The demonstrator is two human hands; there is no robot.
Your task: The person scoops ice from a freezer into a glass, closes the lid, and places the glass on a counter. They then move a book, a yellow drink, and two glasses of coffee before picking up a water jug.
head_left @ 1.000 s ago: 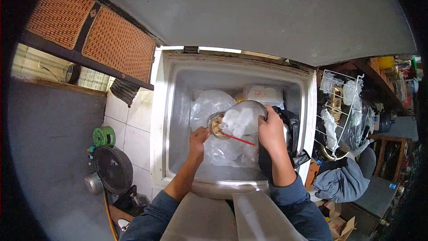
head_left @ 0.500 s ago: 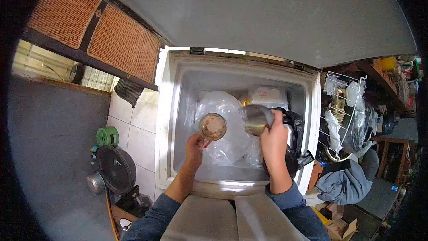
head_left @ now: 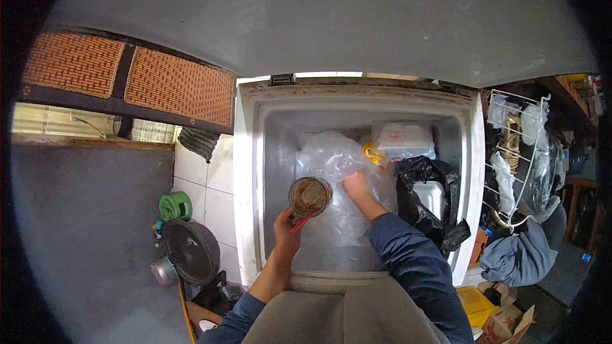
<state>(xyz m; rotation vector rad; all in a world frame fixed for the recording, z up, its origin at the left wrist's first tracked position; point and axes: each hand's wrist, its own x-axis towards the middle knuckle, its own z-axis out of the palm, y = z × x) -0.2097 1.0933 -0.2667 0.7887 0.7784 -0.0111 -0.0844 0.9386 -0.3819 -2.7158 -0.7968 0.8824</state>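
Observation:
An open chest freezer (head_left: 250, 153) lies in front of me. My left hand (head_left: 285, 228) is closed around a glass mug (head_left: 310, 197) with brownish contents and something pale in it; a red strip hangs by its handle. My right hand (head_left: 357, 186) reaches down onto a large clear plastic bag (head_left: 328, 159) inside the freezer, its fingers curled and hidden at the tips. To the right of that hand are a black plastic bag (head_left: 417, 167) around a white foam container (head_left: 428, 197) and a white box with red writing (head_left: 401, 137).
The raised lid (head_left: 357, 19) stands behind the freezer. On the left are a dark pan (head_left: 190, 251) and a green round object (head_left: 175, 206). A white wire rack (head_left: 517, 159), a grey cloth (head_left: 517, 260) and a cardboard box (head_left: 507, 325) are at the right.
The metal cup that my right hand held is no longer in view. That hand has moved left and down onto the clear bag. My left hand still holds the mug.

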